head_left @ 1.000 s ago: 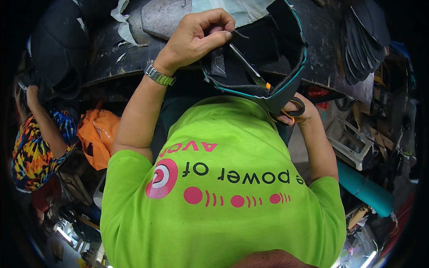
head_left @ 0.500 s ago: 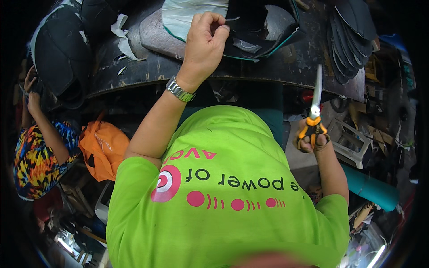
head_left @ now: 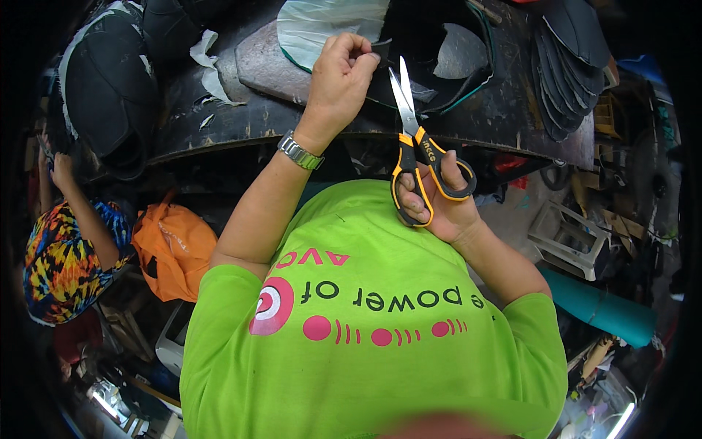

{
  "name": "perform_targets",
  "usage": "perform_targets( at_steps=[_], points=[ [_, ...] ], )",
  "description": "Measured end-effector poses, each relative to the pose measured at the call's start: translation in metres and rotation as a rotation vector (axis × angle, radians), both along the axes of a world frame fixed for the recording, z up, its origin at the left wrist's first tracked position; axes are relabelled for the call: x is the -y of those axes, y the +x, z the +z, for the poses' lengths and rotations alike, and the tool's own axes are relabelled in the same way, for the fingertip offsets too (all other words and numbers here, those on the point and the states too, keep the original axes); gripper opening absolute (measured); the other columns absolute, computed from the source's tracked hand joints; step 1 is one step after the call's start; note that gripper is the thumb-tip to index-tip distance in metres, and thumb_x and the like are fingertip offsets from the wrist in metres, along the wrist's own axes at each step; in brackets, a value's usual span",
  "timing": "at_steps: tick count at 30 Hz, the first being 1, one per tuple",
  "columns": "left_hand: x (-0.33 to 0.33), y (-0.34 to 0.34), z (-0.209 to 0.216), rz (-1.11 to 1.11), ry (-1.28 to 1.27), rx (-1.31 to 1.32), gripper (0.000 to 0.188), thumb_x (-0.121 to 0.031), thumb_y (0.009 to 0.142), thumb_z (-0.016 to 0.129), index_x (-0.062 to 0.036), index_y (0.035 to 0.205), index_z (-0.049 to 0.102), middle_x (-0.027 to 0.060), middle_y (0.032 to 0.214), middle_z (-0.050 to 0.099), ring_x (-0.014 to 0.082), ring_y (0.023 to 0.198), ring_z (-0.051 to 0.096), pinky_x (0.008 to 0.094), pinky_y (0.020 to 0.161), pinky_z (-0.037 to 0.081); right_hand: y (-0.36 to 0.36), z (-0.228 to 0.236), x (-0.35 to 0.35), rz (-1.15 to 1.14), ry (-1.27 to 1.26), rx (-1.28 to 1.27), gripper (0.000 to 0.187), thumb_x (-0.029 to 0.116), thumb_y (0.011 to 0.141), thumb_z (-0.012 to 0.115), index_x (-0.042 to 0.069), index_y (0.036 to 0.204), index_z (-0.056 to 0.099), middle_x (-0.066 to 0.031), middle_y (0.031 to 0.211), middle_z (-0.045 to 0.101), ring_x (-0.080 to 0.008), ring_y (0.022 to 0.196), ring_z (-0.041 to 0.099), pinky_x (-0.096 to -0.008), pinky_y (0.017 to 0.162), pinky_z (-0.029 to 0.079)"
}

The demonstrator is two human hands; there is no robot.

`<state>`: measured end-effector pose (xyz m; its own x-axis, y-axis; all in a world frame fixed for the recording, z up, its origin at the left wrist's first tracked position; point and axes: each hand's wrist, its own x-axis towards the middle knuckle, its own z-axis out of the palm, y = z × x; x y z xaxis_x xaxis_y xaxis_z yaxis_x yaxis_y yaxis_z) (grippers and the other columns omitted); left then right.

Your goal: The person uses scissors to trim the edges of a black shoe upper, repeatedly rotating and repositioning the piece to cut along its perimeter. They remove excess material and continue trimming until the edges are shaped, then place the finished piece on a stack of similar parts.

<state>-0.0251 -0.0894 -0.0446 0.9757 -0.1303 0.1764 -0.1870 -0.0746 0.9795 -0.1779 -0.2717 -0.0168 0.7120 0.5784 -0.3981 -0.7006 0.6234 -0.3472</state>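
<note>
My left hand (head_left: 344, 73), with a metal watch on its wrist, is raised over the dark workbench (head_left: 504, 121) and pinches a small dark scrap of material (head_left: 382, 50) between thumb and fingers. My right hand (head_left: 442, 208) grips orange-and-black scissors (head_left: 413, 139) by the handles. The blades point up, slightly apart, their tips just right of the scrap. A dark curved piece with a teal edge (head_left: 468, 80) lies on the bench behind the blades.
A pale teal sheet (head_left: 322, 25) and a grey slab (head_left: 267, 62) lie on the bench. Stacked dark cut pieces (head_left: 570, 58) sit at right, dark moulded parts (head_left: 110, 80) at left. Another person in a colourful garment (head_left: 62, 256), an orange bag (head_left: 175, 249), a white stool (head_left: 567, 238) and a teal roll (head_left: 599, 311) stand below.
My right hand has swung the scissors from the far right up to the scrap held by my left hand. The large teal-edged piece has left my hands and lies on the bench.
</note>
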Motion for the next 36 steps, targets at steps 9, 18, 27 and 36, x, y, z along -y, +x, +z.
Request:
perform_targets(
  at_steps=[9, 18, 27, 36],
  points=[
    [0.001, -0.001, 0.004, -0.042, -0.188, -0.118, 0.007, -0.005, 0.093, 0.059, -0.0024, 0.098, 0.054, 0.0002, 0.078, 0.051, 0.0058, 0.063, 0.048, 0.0213, 0.055, 0.039, -0.014, -0.002, -0.015, -0.093, 0.151, -0.09, 0.063, 0.068, 0.089, 0.056, 0.005, 0.096, 0.059, -0.0018, 0.07, 0.055, -0.0067, 0.054, 0.046, -0.0224, 0.055, 0.037],
    [-0.003, -0.002, 0.003, -0.096, -0.444, -0.191, 0.007, -0.006, 0.092, 0.058, -0.0013, 0.097, 0.054, 0.0, 0.075, 0.051, 0.0061, 0.063, 0.048, 0.0218, 0.055, 0.039, -0.012, -0.001, -0.014, -0.097, 0.02, -0.023, 0.055, 0.06, 0.09, 0.062, 0.006, 0.089, 0.059, 0.0008, 0.062, 0.053, -0.0058, 0.048, 0.044, -0.0218, 0.051, 0.035],
    [-0.059, -0.027, 0.054, -0.744, 0.361, 0.274, 0.034, -0.022, 0.081, 0.082, -0.0023, 0.067, 0.057, 0.0033, 0.067, 0.047, 0.0146, 0.06, 0.048, 0.0291, 0.055, 0.038, -0.006, 0.03, 0.023, -0.24, -0.438, 0.367, 0.054, 0.049, 0.082, 0.079, 0.002, 0.099, 0.059, -0.0072, 0.072, 0.061, -0.0108, 0.053, 0.053, -0.0199, 0.051, 0.044],
    [-0.039, -0.023, 0.085, -0.159, 0.311, 0.615, 0.028, -0.019, 0.075, 0.086, -0.0036, 0.088, 0.067, 0.0078, 0.082, 0.058, 0.0172, 0.076, 0.058, 0.0301, 0.067, 0.046, 0.008, 0.04, 0.023, -0.306, -0.428, 0.413, 0.039, 0.036, 0.088, 0.076, 0.003, 0.101, 0.059, -0.0065, 0.075, 0.061, -0.0113, 0.06, 0.057, -0.0217, 0.054, 0.048]
  ],
)
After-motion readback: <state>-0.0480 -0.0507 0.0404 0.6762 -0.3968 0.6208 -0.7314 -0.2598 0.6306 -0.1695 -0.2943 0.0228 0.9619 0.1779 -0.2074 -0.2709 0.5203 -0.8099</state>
